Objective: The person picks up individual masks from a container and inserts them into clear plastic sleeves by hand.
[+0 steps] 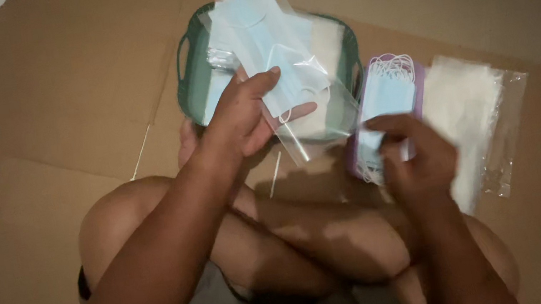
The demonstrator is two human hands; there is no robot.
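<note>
Flattened cardboard covers a tiled floor under a seated person, seen from the head camera. Their left hand pinches a clear sleeve holding a blue face mask, its long axis running 11 to 5 o'clock above a green basket. Their right hand, at 4 o'clock from it, closes on a mask from the purple tray.

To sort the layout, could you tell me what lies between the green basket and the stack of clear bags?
In the head view, a purple tray of blue masks lies between them.

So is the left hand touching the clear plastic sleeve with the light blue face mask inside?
Touching: the head view shows the left hand pinching the clear plastic sleeve, thumb on top.
</note>
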